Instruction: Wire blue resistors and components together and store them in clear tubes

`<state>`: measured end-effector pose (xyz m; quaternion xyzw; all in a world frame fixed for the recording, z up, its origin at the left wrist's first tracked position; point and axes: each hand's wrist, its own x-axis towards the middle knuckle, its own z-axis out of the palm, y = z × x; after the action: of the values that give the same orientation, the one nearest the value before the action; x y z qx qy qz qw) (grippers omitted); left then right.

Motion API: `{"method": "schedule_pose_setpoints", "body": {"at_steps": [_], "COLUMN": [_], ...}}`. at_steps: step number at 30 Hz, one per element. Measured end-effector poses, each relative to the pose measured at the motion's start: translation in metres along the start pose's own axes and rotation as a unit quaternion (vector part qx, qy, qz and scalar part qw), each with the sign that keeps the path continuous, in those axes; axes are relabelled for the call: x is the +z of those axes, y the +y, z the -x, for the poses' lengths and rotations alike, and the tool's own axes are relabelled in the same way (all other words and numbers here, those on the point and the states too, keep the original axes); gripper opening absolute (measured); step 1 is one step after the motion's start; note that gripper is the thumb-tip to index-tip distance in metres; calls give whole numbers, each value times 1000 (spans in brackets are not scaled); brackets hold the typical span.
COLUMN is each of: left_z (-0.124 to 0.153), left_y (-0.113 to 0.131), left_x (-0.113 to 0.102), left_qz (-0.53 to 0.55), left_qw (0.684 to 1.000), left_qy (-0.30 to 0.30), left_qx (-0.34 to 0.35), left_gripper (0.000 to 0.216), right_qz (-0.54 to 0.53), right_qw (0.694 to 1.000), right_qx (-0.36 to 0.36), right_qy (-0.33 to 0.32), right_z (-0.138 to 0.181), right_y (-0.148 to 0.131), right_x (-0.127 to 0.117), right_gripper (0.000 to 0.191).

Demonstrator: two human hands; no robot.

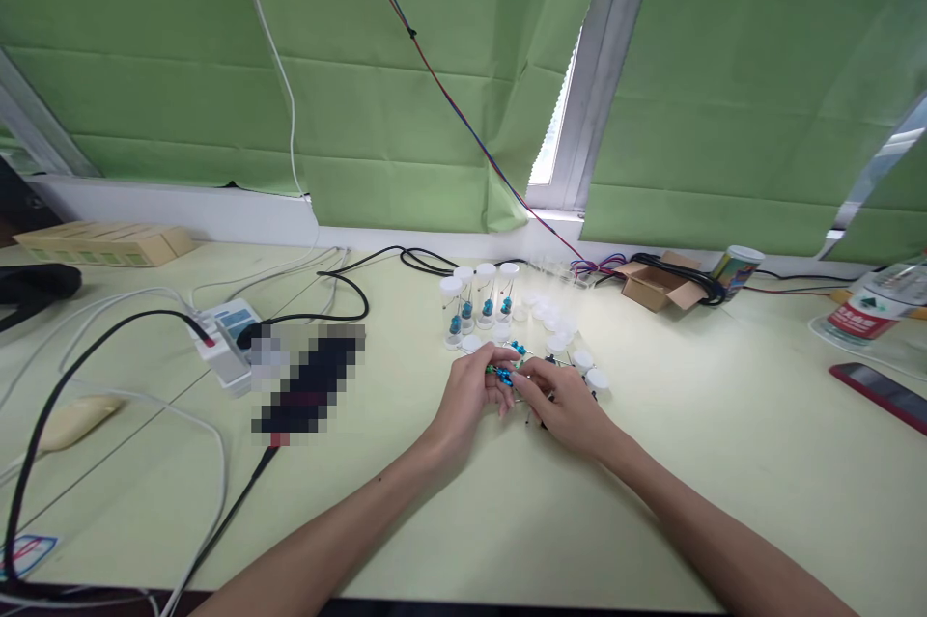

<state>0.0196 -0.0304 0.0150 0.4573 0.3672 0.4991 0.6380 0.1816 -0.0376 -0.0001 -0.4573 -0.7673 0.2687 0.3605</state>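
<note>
My left hand (pixel 472 395) and my right hand (pixel 561 402) meet at the middle of the pale table (pixel 406 501), fingers pinched together around small blue parts with thin wire leads (pixel 505 376). Just beyond the fingers lie more loose blue parts (pixel 519 347) and several white caps (pixel 556 344). Behind them stand several clear tubes with white lids (pixel 478 300), each with a blue part inside. Both hands are closed in a pinch; which hand holds which part is hard to tell.
A white power strip (pixel 226 337) with black and white cables lies at the left. A small open cardboard box (pixel 652 284), a cup (pixel 735 269), a plastic bottle (pixel 873 308) and a red phone (pixel 880 392) sit at the right. Green blinds hang behind.
</note>
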Motion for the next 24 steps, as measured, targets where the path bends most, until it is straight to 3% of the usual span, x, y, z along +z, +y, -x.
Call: {"method": "schedule_pose_setpoints", "body": {"at_steps": [3, 10, 20, 24], "left_z": [0, 0, 0, 0], "left_y": [-1, -1, 0, 0], "left_x": [-1, 0, 1, 1], "left_qz": [2, 3, -6, -2], "left_qw": [1000, 1000, 1000, 1000], "left_qy": [-1, -4, -5, -2], "left_qx": [2, 2, 3, 8], "left_gripper": [43, 42, 43, 43], "right_qz": [-12, -26, -9, -16], "right_qw": [1000, 1000, 1000, 1000], "right_qx": [3, -1, -5, 2], "right_qy": [6, 5, 2, 11], "right_z": [0, 0, -1, 0], "right_y": [1, 0, 1, 1], "right_x": [0, 0, 0, 1], "right_gripper": [18, 15, 41, 36]}}
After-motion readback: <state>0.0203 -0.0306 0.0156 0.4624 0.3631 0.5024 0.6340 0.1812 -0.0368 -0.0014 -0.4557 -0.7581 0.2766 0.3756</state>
